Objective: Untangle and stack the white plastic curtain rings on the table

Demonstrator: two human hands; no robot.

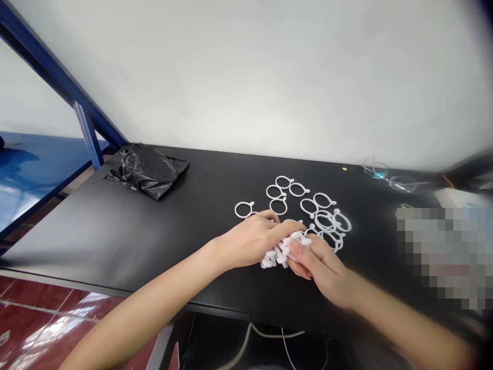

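My left hand and my right hand meet over a black table. Both are closed around a bunch of white plastic rings stacked together, with the tabs sticking out below my fingers. Several loose white rings with small tabs lie flat on the table just beyond my hands. One ring lies apart on the left of the group.
A crumpled black plastic bag lies at the table's back left. Clear glasses rest at the back right by the white wall. A blurred patch covers the right side. Blue metal bars stand at left; cables hang under the table.
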